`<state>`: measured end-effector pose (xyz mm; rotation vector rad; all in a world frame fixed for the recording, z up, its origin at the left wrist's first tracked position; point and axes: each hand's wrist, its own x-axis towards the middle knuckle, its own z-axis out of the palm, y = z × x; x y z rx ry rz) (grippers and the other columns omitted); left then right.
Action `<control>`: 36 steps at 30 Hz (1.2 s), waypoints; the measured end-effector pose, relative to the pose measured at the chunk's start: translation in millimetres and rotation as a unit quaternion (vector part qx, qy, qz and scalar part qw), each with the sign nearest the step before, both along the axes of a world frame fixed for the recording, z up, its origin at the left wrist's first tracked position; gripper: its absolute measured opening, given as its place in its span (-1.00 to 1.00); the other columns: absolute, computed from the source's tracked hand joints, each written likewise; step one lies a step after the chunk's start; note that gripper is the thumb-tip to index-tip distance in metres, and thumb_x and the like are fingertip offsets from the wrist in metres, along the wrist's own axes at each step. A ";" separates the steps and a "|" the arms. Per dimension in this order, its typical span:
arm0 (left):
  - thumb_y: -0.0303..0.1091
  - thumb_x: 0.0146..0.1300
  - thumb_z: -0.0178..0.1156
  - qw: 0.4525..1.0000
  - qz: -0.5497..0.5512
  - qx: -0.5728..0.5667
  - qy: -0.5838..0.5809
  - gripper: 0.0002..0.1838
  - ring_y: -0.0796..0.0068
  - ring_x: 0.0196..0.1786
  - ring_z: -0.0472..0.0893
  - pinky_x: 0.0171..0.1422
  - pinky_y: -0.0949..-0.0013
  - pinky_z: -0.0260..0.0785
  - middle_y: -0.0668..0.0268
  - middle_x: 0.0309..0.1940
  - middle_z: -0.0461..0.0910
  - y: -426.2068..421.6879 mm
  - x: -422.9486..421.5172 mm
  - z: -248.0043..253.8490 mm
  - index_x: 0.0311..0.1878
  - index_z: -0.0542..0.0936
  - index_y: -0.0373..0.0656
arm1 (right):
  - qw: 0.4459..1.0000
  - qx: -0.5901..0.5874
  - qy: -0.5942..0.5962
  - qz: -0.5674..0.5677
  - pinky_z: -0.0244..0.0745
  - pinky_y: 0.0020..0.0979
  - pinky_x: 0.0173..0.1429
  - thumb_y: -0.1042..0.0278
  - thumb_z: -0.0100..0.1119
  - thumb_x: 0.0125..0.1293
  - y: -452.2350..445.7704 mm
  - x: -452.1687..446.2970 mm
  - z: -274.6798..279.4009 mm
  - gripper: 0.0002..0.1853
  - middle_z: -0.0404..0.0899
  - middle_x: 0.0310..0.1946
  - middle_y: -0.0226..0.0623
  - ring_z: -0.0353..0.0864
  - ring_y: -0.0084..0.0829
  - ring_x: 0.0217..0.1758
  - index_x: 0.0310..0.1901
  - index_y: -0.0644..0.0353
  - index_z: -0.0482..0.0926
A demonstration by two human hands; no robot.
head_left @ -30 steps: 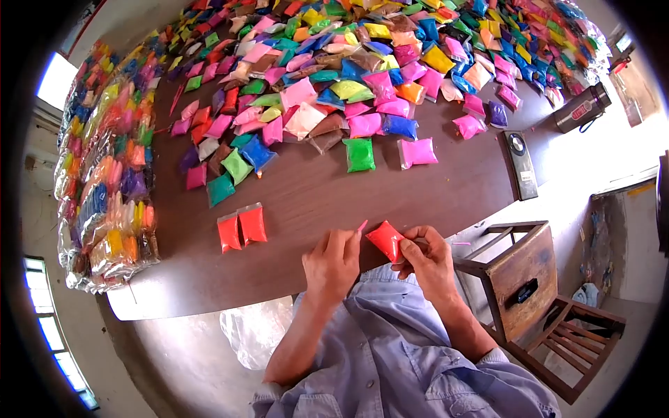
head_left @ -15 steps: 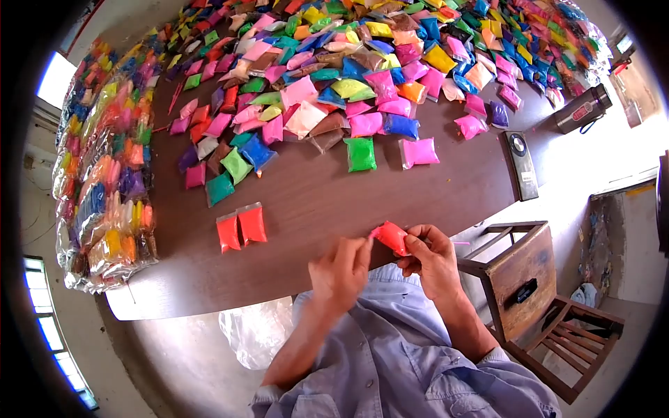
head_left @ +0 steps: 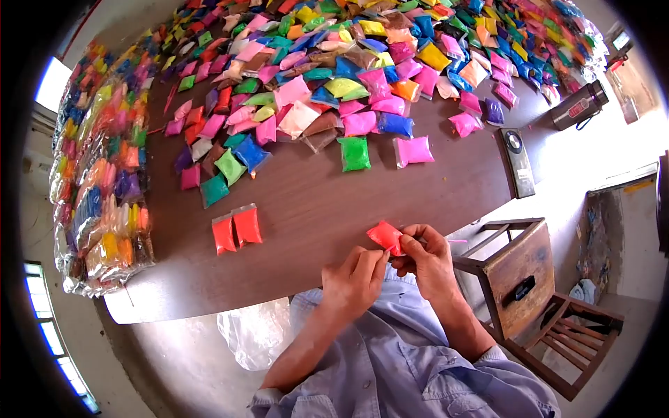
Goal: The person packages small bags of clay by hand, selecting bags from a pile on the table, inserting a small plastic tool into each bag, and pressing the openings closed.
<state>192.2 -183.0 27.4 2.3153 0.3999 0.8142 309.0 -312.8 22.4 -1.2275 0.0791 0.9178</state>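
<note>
A small red plastic packet is held over the table's near edge by my right hand, thumb and fingers closed on its right side. My left hand has its fingers closed in a pinch at the packet's lower edge; what lies between the fingertips is too small to make out. A thin pink stick pokes out to the right behind my right hand. On the table to the left lie two similar red packets, one beside the other.
Many coloured packets cover the far part of the brown table. Bundled bags of packets are stacked on the left. A dark flask and a flat black-and-silver device lie on the right. A wooden chair stands beside the table.
My left hand has moved from the packet's left corner down to its lower edge. The packet has turned in my right hand. The whole view has shifted slightly.
</note>
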 end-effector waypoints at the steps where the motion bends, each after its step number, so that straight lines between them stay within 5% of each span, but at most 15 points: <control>1: -0.43 0.32 0.45 1.000 0.016 0.022 0.013 -0.83 0.24 -0.55 0.61 -0.51 0.21 0.43 0.31 -0.50 0.57 0.3 2.1 -0.1 -0.28 0.60 -0.08 | 1.000 -0.007 -0.002 -0.001 0.64 -0.47 -0.43 0.38 0.23 0.55 0.0 0.0 -0.9 -0.83 0.70 -0.29 -0.30 0.75 -0.47 -0.42 0.02 0.28 0.56; 12: -0.40 0.35 0.42 0.987 0.121 0.072 0.075 -0.89 0.12 -0.45 0.66 -0.40 0.16 0.50 0.27 -0.40 0.67 42.9 -14.0 -5.5 -0.24 0.63 -0.08 | 0.999 -0.013 -0.036 0.012 0.59 -0.49 -0.46 0.43 0.17 0.56 -1.2 0.3 4.1 -0.87 0.70 -0.33 -0.30 0.72 -0.50 -0.45 0.03 0.24 0.60; 15: -0.39 0.33 0.42 0.970 0.148 0.162 0.106 -0.88 0.16 -0.38 0.67 -0.35 0.19 0.51 0.29 -0.30 0.69 51.0 -19.8 -1.0 -0.23 0.63 -0.07 | 0.998 -0.011 -0.049 0.033 0.57 -0.51 -0.45 0.40 0.14 0.58 1.2 -0.2 10.1 -0.83 0.71 -0.33 -0.31 0.70 -0.53 -0.46 0.05 0.27 0.62; 18: -0.45 0.19 0.45 0.965 0.149 0.180 0.121 -0.73 0.11 -0.04 0.65 0.04 0.06 0.52 0.26 -0.02 0.68 52.5 -23.7 9.8 -0.03 0.69 -0.11 | 0.996 -0.028 -0.050 0.063 0.57 -0.53 -0.46 0.30 0.08 0.64 3.8 -1.1 14.1 -0.78 0.73 -0.32 -0.30 0.70 -0.55 -0.47 0.08 0.24 0.61; 19: -0.48 0.11 0.46 0.981 0.101 0.129 0.100 -0.59 0.05 0.13 0.62 0.22 0.00 0.48 0.20 0.11 0.67 48.0 -27.9 11.6 0.08 0.70 -0.17 | 0.995 -0.033 -0.055 0.076 0.57 -0.53 -0.46 0.28 0.07 0.64 5.2 -1.0 15.6 -0.76 0.73 -0.31 -0.30 0.70 -0.55 -0.47 0.08 0.26 0.61; 24: -0.53 0.07 0.49 0.997 -0.041 0.052 0.036 -0.54 0.04 0.22 0.65 0.29 0.05 0.50 0.15 0.17 0.69 28.3 -14.6 23.6 0.10 0.69 -0.21 | 0.993 -0.028 -0.056 0.101 0.52 -0.55 -0.48 0.22 0.05 0.66 14.8 -0.2 22.0 -0.70 0.71 -0.34 -0.31 0.63 -0.57 -0.52 0.08 0.32 0.61; 27: -0.58 0.11 0.49 0.996 -0.067 -0.062 0.000 -0.60 0.09 -0.06 0.74 0.03 0.14 0.59 0.17 -0.13 0.77 29.9 -7.9 9.4 0.06 0.70 -0.24 | 0.988 0.007 -0.062 0.140 0.48 -0.55 -0.43 0.19 0.05 0.66 13.7 4.0 20.6 -0.67 0.65 -0.40 -0.36 0.54 -0.59 -0.54 0.09 0.34 0.60; 30: -0.56 0.18 0.49 0.983 -0.035 -0.178 0.032 -0.69 0.15 -0.13 0.78 -0.07 0.23 0.61 0.16 -0.18 0.78 30.3 -13.7 13.1 0.00 0.72 -0.30 | 0.977 -0.034 -0.156 0.137 0.48 -0.54 -0.32 0.16 0.06 0.65 20.3 2.2 18.5 -0.62 0.61 -0.36 -0.40 0.50 -0.61 -0.45 0.14 0.37 0.59; 33: -0.57 0.26 0.44 0.936 -0.028 -0.348 0.034 -0.78 0.26 -0.16 0.81 -0.10 0.32 0.62 0.14 -0.22 0.79 27.6 -17.5 10.5 -0.03 0.72 -0.33 | 0.980 0.033 -0.135 0.141 0.48 -0.58 -0.15 0.36 0.34 0.48 27.3 -3.2 23.4 -0.73 0.63 -0.29 -0.48 0.57 -0.71 -0.19 0.08 0.35 0.63; 36: -0.55 0.34 0.39 0.926 -0.027 -0.373 0.048 -0.80 0.35 -0.18 0.82 -0.10 0.37 0.62 0.14 -0.24 0.80 29.7 -19.6 5.3 0.00 0.72 -0.32 | 0.971 0.057 -0.143 0.180 0.48 -0.58 -0.16 0.36 0.39 0.46 27.5 -3.1 -0.3 -0.73 0.65 -0.22 -0.46 0.56 -0.71 -0.18 0.07 0.34 0.66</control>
